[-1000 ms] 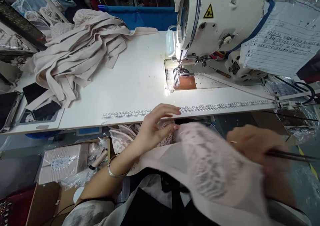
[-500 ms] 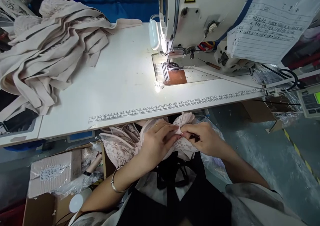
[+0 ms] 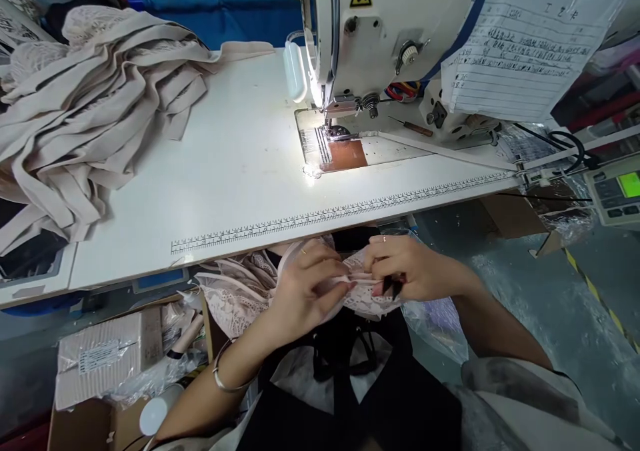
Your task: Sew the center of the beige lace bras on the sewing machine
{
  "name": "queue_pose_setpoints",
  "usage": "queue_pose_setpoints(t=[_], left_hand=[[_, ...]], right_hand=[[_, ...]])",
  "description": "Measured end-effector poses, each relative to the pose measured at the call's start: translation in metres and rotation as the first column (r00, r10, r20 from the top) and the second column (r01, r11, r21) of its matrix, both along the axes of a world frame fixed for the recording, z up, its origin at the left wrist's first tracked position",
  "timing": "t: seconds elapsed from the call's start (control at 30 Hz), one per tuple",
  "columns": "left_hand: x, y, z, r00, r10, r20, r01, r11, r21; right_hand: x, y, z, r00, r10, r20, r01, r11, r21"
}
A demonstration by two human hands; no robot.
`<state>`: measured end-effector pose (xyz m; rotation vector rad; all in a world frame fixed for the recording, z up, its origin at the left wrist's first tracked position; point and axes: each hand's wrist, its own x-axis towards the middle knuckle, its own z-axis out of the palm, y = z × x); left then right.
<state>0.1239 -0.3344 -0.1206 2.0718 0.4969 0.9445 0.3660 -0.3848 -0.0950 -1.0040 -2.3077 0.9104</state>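
A pale pink lace bra [image 3: 369,301] lies across my lap, just below the table's front edge. My left hand [image 3: 303,294] is closed, thumb and forefinger pinching the bra's seam edge. To its right, my right hand [image 3: 413,268] curls over the same bra with its fingers pressed on the fabric. A small dark object [image 3: 393,286] shows under the right fingers; its kind is mostly hidden. More gathered lace and bands [image 3: 233,298] of the same colour hang left of my left hand.
A lit sewing machine [image 3: 390,31] stands on the white table [image 3: 225,164], a printed ruler strip [image 3: 300,221] along its front. A heap of beige bands [image 3: 110,98] lies at left. A screwdriver-like tool [image 3: 417,128] rests by the machine. Below left is a cardboard box [image 3: 80,418].
My hands have moved slightly apart, and the right fingers have turned over onto the bra. The upright fold of lace between them now lies flatter. The whole view has shifted a little.
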Motion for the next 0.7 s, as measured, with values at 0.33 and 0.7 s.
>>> queue_pose_setpoints(t=[0.33,0.7], left_hand=[[-0.021,0.009,-0.017,0.919,0.374,0.122,-0.345,0.915,-0.208],[-0.012,0.007,-0.024,0.855,0.494,0.157,-0.481,0.869,-0.113]], right_hand=[[0.032,-0.013,-0.004,0.896,-0.399,-0.197,0.411,0.912,0.021],[0.012,-0.015,-0.011,0.710,-0.696,-0.112,0.705,0.701,0.113]])
